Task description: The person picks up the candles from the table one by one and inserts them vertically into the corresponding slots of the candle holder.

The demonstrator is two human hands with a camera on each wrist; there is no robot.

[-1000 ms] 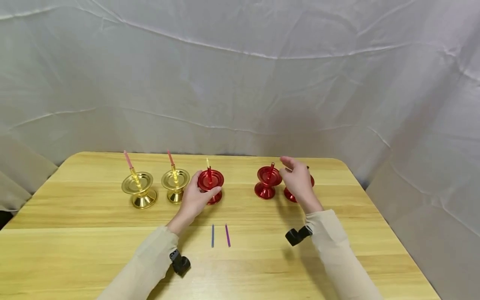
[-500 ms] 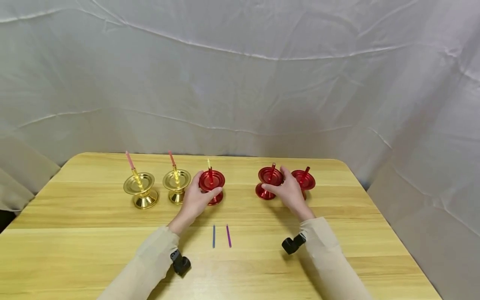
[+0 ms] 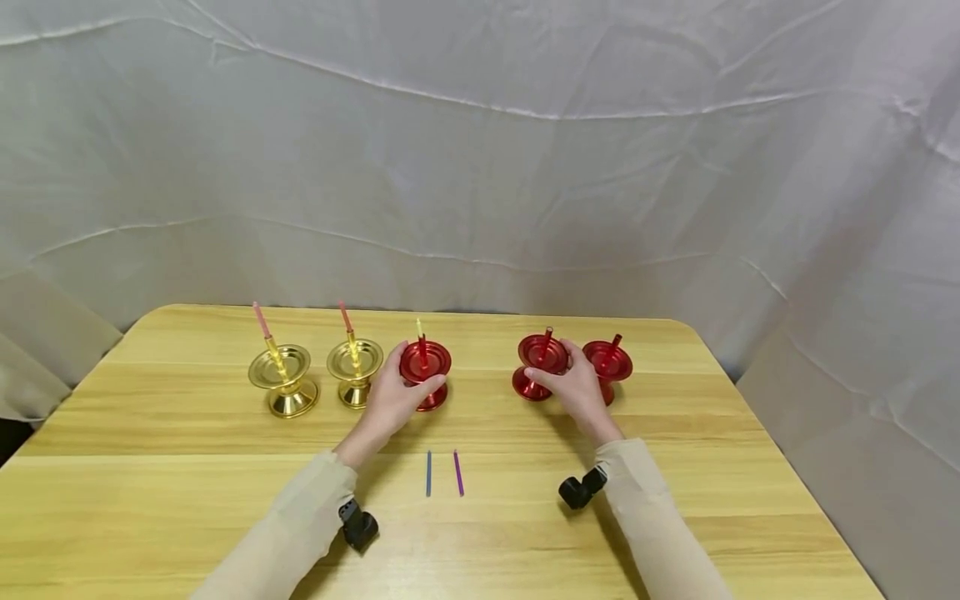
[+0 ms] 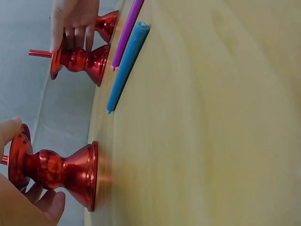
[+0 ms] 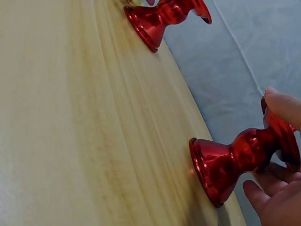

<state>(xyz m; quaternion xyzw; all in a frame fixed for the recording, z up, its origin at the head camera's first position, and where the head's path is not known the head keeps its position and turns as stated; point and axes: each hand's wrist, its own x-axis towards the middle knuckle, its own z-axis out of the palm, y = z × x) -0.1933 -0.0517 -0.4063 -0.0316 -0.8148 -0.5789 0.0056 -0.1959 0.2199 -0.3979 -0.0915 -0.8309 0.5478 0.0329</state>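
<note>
Cloth backdrop (image 3: 480, 167): pale, beyond the table from 9 round to 3 o'clock; a holder pushed too far toward 12 might drop off the edge there.
Table (image 3: 187, 508): wood, under everything. My clock centres on the two loose candles.
My left hand (image 3: 387, 398): thumb and fingers curved round the dish of the candle-bearing red holder (image 3: 438, 362), near 12; a swing toward 9 could knock the inner gold holder just beside it.
My right hand (image 3: 577, 390): thumb and fingers curled round the dish of the middle red holder (image 3: 534, 358), between 1 and 2; my knuckles could bump the outer red holder (image 3: 609, 362) at 2, close by.
Gold pair: outer gold holder (image 3: 292, 402) at 10, inner gold holder (image 3: 356, 388) between 10 and 11, each with a pink candle in its tube; a jolt might loosen either.
Red trio: two tubes toward 1 and 2 show no candle; gripped only by the dish, I judge a holder could tip if lifted unevenly.
Loose candles: blue candle (image 3: 429, 475) and purple candle (image 3: 459, 473), lying apart; a sleeve brushing them could roll them.
Yellow candle (image 3: 420, 327): upright in its tube; a hard tilt of my left hand might spill it.
</note>
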